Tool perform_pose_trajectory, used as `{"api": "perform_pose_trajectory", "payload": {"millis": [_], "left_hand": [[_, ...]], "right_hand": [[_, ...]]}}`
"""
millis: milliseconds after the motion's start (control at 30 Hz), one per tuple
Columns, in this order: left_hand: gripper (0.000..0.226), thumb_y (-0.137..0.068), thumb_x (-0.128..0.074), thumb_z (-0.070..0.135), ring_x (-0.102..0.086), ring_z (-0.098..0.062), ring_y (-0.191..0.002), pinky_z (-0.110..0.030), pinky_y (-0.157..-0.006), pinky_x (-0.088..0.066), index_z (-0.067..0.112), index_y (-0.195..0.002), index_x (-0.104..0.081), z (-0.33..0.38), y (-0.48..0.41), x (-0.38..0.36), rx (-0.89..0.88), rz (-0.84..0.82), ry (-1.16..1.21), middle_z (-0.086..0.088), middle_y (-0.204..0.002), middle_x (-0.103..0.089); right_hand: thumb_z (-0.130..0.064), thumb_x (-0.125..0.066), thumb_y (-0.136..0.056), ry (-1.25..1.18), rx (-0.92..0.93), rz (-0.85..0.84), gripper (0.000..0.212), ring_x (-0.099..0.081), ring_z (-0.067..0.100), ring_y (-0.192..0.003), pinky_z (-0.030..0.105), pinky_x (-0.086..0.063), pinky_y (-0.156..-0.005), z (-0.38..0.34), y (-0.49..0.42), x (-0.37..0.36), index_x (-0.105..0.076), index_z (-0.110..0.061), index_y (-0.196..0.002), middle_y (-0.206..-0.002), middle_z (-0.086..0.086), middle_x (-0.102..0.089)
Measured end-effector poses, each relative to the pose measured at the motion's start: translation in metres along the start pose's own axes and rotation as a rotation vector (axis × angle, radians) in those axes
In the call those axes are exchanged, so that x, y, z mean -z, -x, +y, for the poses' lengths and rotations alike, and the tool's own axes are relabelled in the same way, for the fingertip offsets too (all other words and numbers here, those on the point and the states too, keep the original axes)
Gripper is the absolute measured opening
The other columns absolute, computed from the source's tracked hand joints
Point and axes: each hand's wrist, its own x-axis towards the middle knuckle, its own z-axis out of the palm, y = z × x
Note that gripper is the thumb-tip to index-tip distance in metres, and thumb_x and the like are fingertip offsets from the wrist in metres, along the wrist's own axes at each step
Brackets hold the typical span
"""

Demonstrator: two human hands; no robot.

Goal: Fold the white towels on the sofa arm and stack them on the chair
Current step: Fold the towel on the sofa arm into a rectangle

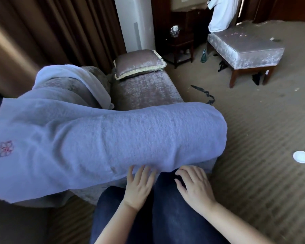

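A large white towel [113, 136] with a small red flower mark lies draped over the sofa arm, filling the middle of the view. A second white towel [74, 74] hangs over the sofa back behind it. My left hand [139, 185] reaches to the towel's near hanging edge, its straight fingertips touching the cloth. My right hand [194, 185] hovers beside it just below the same edge, fingers loosely bent and holding nothing. The upholstered chair [245, 51] stands far right across the carpet with nothing stacked on its seat.
A velvet cushion [139, 64] lies on the sofa seat [144, 88]. A dark side table [181, 41] and a green bottle [203, 56] stand by the far wall. A dark strap [206, 95] and a white lid [301, 156] lie on the striped carpet. A person in white stands behind the chair.
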Motion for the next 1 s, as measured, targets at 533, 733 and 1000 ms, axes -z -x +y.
{"api": "perform_pose_trajectory", "payload": {"millis": [533, 733, 1000], "left_hand": [[0.016, -0.078, -0.053, -0.002, -0.039, -0.024, -0.066, -0.035, -0.065, -0.03, 0.01, -0.089, -0.052, -0.014, -0.012, 0.014, 0.114, -0.202, 0.021, -0.005, -0.077, -0.049], [0.019, -0.086, -0.047, 0.005, -0.044, -0.025, -0.073, -0.035, -0.067, -0.035, 0.01, -0.103, -0.053, -0.011, 0.016, 0.051, 0.163, 0.108, 0.171, -0.008, -0.087, -0.063], [0.015, -0.082, -0.055, 0.008, -0.05, -0.031, -0.071, -0.04, -0.062, -0.041, 0.007, -0.093, -0.064, -0.05, 0.044, 0.052, 0.302, -0.036, 0.046, -0.01, -0.091, -0.061]], "right_hand": [[-0.011, -0.077, -0.06, 0.216, -0.024, -0.031, 0.043, -0.054, 0.022, -0.084, 0.034, -0.039, -0.078, -0.024, -0.017, -0.043, -0.056, -0.018, -0.097, -0.088, -0.001, -0.055], [0.004, -0.069, -0.051, 0.146, -0.109, 0.142, 0.054, -0.048, 0.021, -0.082, 0.034, -0.036, -0.074, -0.016, -0.016, -0.027, -0.048, -0.021, -0.094, -0.085, -0.003, -0.057], [0.004, -0.051, -0.055, 0.17, -0.242, 0.228, 0.052, -0.051, 0.025, -0.093, 0.034, -0.033, -0.078, 0.072, 0.004, 0.045, -0.07, -0.011, -0.101, -0.1, 0.005, -0.067]]}}
